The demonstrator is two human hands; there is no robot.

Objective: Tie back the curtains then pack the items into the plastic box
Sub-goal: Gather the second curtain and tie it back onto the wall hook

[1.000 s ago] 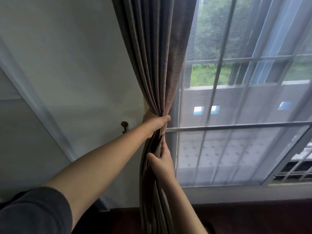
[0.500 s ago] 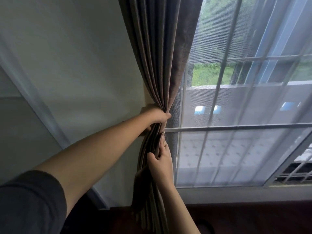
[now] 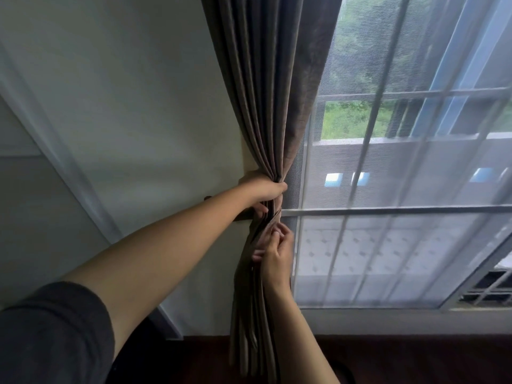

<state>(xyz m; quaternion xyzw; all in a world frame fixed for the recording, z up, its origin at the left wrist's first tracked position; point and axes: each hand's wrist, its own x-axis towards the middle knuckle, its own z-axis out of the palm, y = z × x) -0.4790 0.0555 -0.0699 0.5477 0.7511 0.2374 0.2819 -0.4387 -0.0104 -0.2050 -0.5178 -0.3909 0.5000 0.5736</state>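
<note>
A dark brown-grey curtain [image 3: 266, 87] hangs at the left edge of the window, gathered into a tight bunch at mid height. My left hand [image 3: 263, 189] is closed around that bunch against the wall. Just below it my right hand [image 3: 273, 250] pinches the curtain folds with its fingertips near the window side. A short brown strip, possibly a tie-back [image 3: 243, 217], shows under my left wrist; most of it is hidden. The lower curtain falls in loose folds to the floor. No plastic box is in view.
A sheer white curtain [image 3: 401, 189] covers the barred window to the right. The pale wall [image 3: 124, 106] lies to the left, with a white frame [image 3: 63, 167] slanting across it. Dark wooden floor [image 3: 415, 358] runs below the sill.
The curtain has been bunched tighter toward the wall. My right hand shifted from a flat grip on the folds to a fingertip pinch slightly higher. The wall hook is now hidden behind my left arm.
</note>
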